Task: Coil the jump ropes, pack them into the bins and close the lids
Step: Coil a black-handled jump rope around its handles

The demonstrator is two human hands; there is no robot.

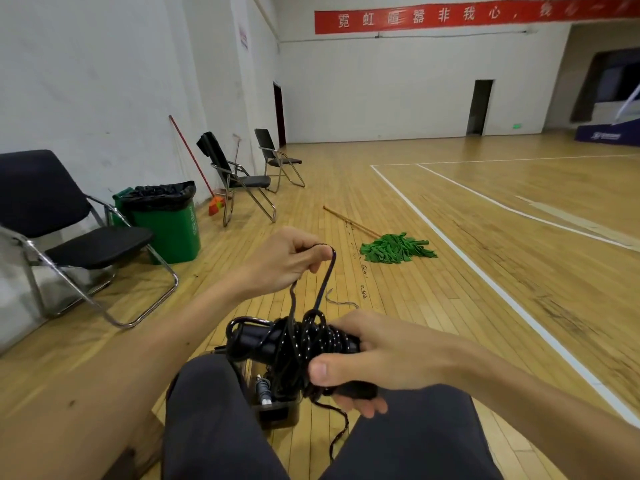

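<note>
Jump rope (pixel 301 344): black with white flecks, bundled above the knees, 1 loop lifted.
Right hand (pixel 384 355): grasping the bundle, thumb on top.
Left hand (pixel 282 261): pinching the raised loop.
Bin (pixel 277 414): on the floor (pixel 346 202) below, between the legs.

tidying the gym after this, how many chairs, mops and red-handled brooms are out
chairs: 3
mop: 1
red-handled broom: 1
total: 5
</note>
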